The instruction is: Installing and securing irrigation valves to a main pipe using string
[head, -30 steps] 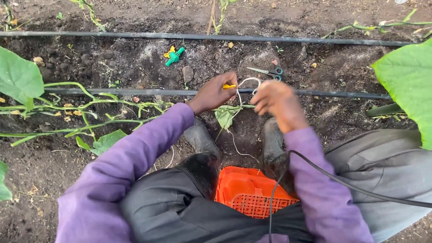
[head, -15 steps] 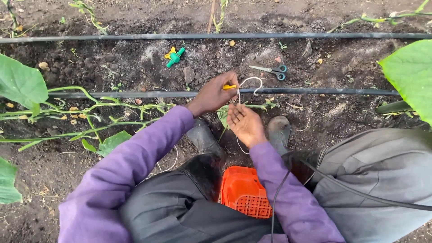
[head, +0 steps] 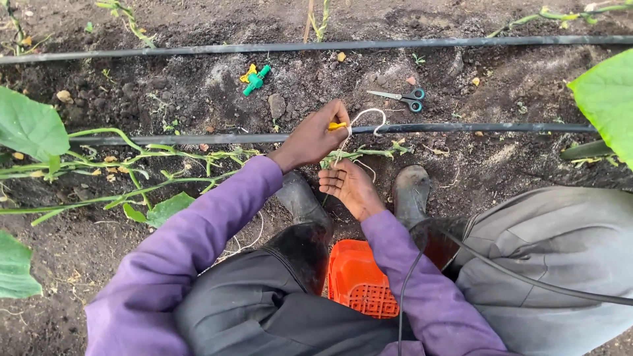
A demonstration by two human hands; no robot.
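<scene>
Outdoor garden bed, dark clumpy soil under flat daylight. Two black irrigation pipes run left to right, one at the top, one mid-frame. Large green leaves at left and right edges.

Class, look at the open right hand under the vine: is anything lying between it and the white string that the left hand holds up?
Only the vine stem crosses between them. The right hand lies palm-up just below it, and the white string drops from the left hand past the stem.
</scene>
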